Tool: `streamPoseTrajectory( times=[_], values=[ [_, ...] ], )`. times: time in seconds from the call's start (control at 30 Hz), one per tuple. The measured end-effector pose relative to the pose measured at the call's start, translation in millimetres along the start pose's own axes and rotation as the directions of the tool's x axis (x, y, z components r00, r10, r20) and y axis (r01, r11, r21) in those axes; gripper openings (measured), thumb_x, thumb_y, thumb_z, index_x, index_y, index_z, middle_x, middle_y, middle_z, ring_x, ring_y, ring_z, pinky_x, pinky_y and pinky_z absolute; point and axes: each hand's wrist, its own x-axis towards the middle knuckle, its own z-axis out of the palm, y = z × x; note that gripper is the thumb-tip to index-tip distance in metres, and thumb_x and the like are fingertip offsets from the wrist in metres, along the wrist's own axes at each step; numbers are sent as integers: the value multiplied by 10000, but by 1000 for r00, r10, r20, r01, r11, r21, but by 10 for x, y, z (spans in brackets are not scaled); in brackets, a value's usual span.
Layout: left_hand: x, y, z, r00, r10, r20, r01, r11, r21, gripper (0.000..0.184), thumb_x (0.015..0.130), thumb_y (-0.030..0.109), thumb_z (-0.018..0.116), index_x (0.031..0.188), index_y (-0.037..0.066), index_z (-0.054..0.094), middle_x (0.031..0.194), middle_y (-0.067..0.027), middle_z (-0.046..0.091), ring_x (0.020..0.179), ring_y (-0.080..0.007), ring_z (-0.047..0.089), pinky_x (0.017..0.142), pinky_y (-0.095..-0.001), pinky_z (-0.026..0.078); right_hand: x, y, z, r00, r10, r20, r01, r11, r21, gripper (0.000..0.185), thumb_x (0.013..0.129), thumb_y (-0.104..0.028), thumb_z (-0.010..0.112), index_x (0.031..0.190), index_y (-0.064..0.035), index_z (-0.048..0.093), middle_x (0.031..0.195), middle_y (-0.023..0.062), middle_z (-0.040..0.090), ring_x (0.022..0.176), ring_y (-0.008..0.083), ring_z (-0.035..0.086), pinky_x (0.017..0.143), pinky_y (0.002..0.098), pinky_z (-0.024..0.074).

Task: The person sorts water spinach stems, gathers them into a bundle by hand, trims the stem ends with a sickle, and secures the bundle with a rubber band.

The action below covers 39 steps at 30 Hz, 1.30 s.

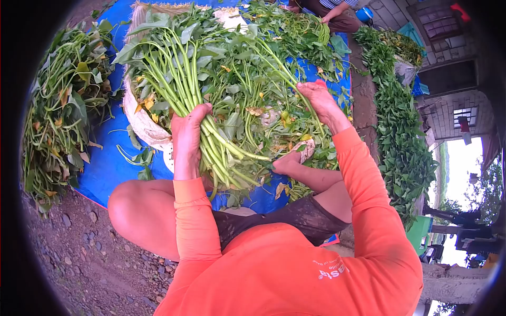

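My left hand [187,131] is wrapped round a thick bundle of water spinach [179,76]. Its leaves point away from me, and the pale cut ends fan out over my lap. Off to the right, my right hand [320,102] pinches a few thin water spinach stems [278,64], their leafy tips reaching up toward the pile. Between and beyond both hands lies a loose heap of water spinach [234,100] with some yellow leaves, partly on an open woven sack [138,113].
A blue tarp [108,163] lies under the heap. More greens are piled at the left [63,116] and in a long row at the right [398,121]. Another person's hand [328,17] works at the top. My bare foot [287,163] rests beside the heap.
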Motion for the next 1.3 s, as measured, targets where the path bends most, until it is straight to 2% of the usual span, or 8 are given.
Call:
streamPoseTrajectory(
  times=[0.2, 0.37, 0.53, 0.7, 0.8, 0.9, 1.13, 1.3],
  values=[
    [-3, -47, 97, 1000, 8, 8, -8, 1000, 8, 231, 838, 120, 802, 1004, -1, 695, 827, -88, 722, 631, -161, 667, 585, -293, 530, -91, 38, -85, 998, 39, 42, -44, 990, 132, 268, 1049, -310, 725, 1134, -59, 761, 891, -69, 658, 725, 40, 541, 604, 213, 439],
    [22, -101, 105, 1000, 4, 24, -5, 999, 31, 303, 842, 140, 817, 1062, -10, 671, 833, -86, 716, 647, -178, 684, 595, -303, 555, -130, 67, -114, 991, 33, 132, -82, 919, 387, 231, 1051, -242, 715, 1180, -52, 737, 912, -66, 669, 736, 37, 580, 632, 211, 506],
    [25, -182, 145, 999, 39, 25, -39, 999, 15, 371, 840, 102, 824, 1138, -12, 633, 850, -89, 710, 649, -184, 685, 588, -302, 562, -288, 94, 75, 991, 3, 135, -52, 930, 364, 230, 1063, -267, 707, 1187, -75, 735, 860, -67, 622, 715, 51, 563, 605, 222, 477],
    [63, -306, 187, 999, 36, 24, -37, 999, 27, 500, 800, 46, 840, 1229, -36, 596, 992, -104, 739, 775, -176, 700, 712, -316, 576, -553, 100, 451, 955, -106, -278, 169, 962, 214, 187, 1039, -169, 721, 1132, -8, 743, 820, -56, 624, 715, 46, 523, 611, 237, 444],
    [68, -361, 229, 998, 40, 37, -42, 999, 35, 516, 805, 42, 843, 1247, -40, 590, 1022, -115, 744, 807, -183, 710, 743, -318, 584, -594, 229, 644, 839, -381, -389, 444, 892, 82, 204, 1041, -149, 708, 1124, 36, 731, 889, -13, 631, 772, 84, 555, 688, 266, 474],
    [69, -436, 275, 997, 67, 48, -66, 997, -28, 516, 816, 44, 849, 1252, -37, 586, 1011, -115, 742, 813, -180, 715, 750, -319, 595, -672, 217, 812, 732, -487, -477, 489, 862, -130, 195, 1043, -139, 703, 1125, 35, 734, 968, 19, 655, 800, 95, 587, 701, 280, 494],
    [-69, -560, 369, 964, 129, 233, -88, 980, -181, 477, 859, 89, 841, 1282, 16, 632, 1063, -56, 735, 890, -140, 702, 791, -296, 579, -1022, 238, 1490, 925, -381, 7, 374, 911, 174, 295, 1057, -117, 677, 1308, 33, 722, 1200, 109, 731, 1048, 166, 693, 953, 306, 543],
    [-183, -545, 442, 936, 233, 264, -189, 965, -182, 447, 876, 126, 840, 1252, 11, 628, 1050, -54, 711, 887, -138, 684, 790, -294, 572, -1172, 119, 1434, 931, -362, 39, 360, 931, 63, 358, 1056, -113, 669, 1386, 23, 690, 1254, 146, 738, 1145, 202, 694, 1034, 319, 518]
  ],
)
